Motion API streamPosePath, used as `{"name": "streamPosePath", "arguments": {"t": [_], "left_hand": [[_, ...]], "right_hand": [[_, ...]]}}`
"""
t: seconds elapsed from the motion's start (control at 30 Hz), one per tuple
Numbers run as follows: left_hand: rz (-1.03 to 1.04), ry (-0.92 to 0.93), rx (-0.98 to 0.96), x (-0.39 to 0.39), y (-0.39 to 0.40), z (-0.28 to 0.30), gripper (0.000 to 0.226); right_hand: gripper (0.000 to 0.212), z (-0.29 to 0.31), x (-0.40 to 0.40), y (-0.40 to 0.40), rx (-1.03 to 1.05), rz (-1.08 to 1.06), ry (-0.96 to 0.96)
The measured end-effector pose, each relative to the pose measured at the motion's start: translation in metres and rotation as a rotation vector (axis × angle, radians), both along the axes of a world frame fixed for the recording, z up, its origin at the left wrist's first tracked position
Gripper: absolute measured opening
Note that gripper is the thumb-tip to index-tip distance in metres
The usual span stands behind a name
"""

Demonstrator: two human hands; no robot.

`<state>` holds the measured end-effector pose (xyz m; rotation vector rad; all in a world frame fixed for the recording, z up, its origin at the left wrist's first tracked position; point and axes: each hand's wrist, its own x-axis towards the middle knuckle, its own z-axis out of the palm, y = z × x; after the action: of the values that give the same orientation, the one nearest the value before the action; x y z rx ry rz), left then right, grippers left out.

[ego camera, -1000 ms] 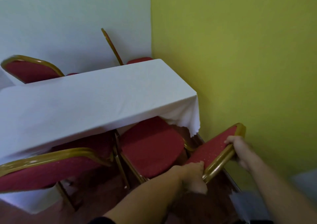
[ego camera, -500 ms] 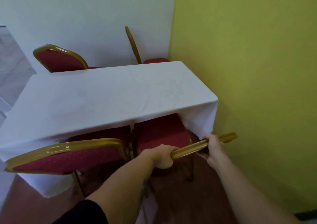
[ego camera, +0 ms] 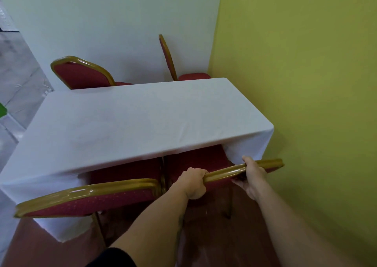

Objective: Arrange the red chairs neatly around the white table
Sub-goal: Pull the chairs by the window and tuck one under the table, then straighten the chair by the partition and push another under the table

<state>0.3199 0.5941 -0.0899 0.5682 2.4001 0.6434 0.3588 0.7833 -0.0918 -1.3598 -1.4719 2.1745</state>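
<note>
While both hands grip its gold top rail, the near-right red chair (ego camera: 204, 160) stands at the near long side of the white table (ego camera: 142, 119), its seat partly under the hanging edge of the tablecloth (ego camera: 251, 146) and its backrest on the near side. The left hand (ego camera: 193, 183) is wrapped around the left end of the rail, fingers curled fully over it, and the right hand (ego camera: 253, 174) clasps the rail further right, thumb on the far side, leaving the rail's right end bare close to the yellow-green wall (ego camera: 306, 82). Just beside this chair on the left is a second red chair (ego camera: 89, 199), also tucked to the near side, the two frames so close that I cannot tell whether they touch. Across the table, at its far side, a third red chair (ego camera: 81, 74) stands at the left with its backrest toward the white wall (ego camera: 112, 21), and a fourth (ego camera: 169, 58), at the far right, is turned so its backrest shows edge-on, with only a sliver of seat showing above the tabletop. Reddish-brown floor (ego camera: 30, 246) lies under the near chairs.
</note>
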Motion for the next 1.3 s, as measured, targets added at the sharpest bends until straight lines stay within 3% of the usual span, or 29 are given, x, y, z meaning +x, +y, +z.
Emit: {"name": "streamPosePath", "arguments": {"t": [0.6, 0.77, 0.87, 0.93, 1.07, 1.17, 1.3], "left_hand": [[0.087, -0.055, -0.030, -0.044, 0.003, 0.012, 0.055], [0.086, -0.078, -0.017, -0.061, -0.036, 0.023, 0.053], [0.103, -0.062, -0.010, -0.073, -0.071, 0.032, 0.052], [0.115, -0.026, -0.017, -0.083, -0.101, 0.038, 0.052], [0.092, -0.012, 0.000, -0.100, -0.175, 0.053, 0.049], [0.075, -0.013, 0.025, -0.109, -0.244, 0.068, 0.050], [0.163, -0.009, 0.087, -0.120, -0.346, 0.083, 0.056]], "right_hand": [[0.091, -0.009, -0.048, 0.014, 0.155, 0.051, -0.067], [0.113, -0.009, -0.049, 0.025, 0.061, 0.109, -0.087], [0.116, -0.068, -0.064, 0.074, 0.218, 0.012, -0.100], [0.121, -0.062, -0.066, 0.074, 0.355, -0.096, -0.172], [0.092, 0.060, -0.036, -0.044, 0.692, -0.092, -0.309], [0.084, 0.082, -0.042, -0.114, 0.806, -0.021, -0.301], [0.067, 0.100, -0.071, -0.232, 0.869, 0.255, -0.276]]}}
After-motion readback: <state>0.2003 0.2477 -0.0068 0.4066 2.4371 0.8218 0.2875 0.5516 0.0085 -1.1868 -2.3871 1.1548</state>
